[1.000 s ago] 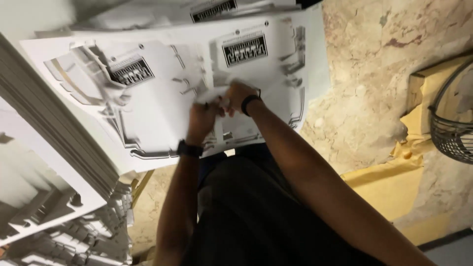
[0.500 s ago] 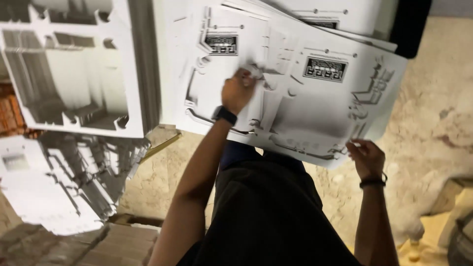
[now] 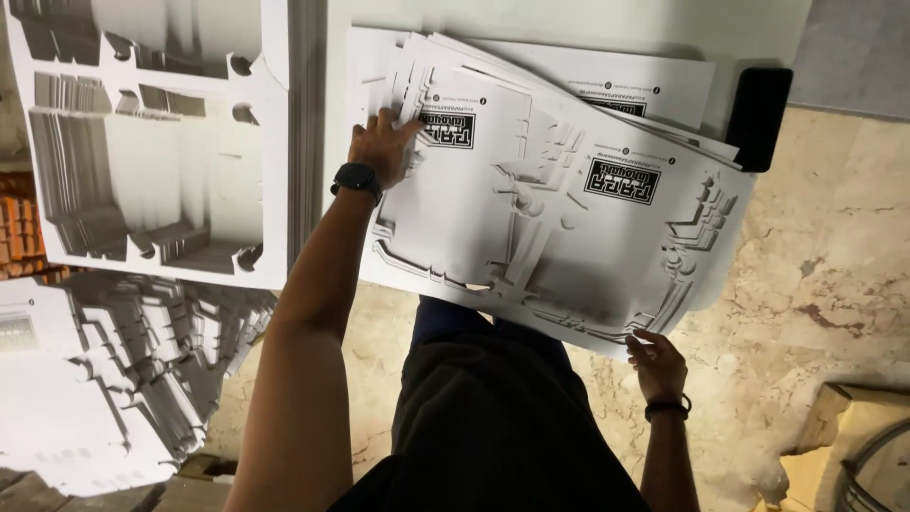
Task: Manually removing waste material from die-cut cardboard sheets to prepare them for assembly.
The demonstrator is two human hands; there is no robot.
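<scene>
Looking down from the head view, you see your left hand (image 3: 381,142) — a black watch (image 3: 357,177) on its wrist — pressed flat, fingers spread, on the upper left corner of the top white die-cut cardboard sheet (image 3: 493,204). Your right hand (image 3: 656,360), with a dark band (image 3: 668,409) at the wrist, pinches the sheet's lower right edge between fingertips and thumb. The sheet lies tilted on a fanned stack of similar white die-cut sheets (image 3: 607,85) that rests on a pale surface, its lower edge overhanging the beige marbled floor (image 3: 825,275). A black rectangular object (image 3: 758,116) sits just beside the stack's upper right corner. To the left, a tall stack of white cut-out cardboard waste frames (image 3: 161,142) stands near the sheet — below it lies a second pile of white die-cut blanks (image 3: 114,370).
</scene>
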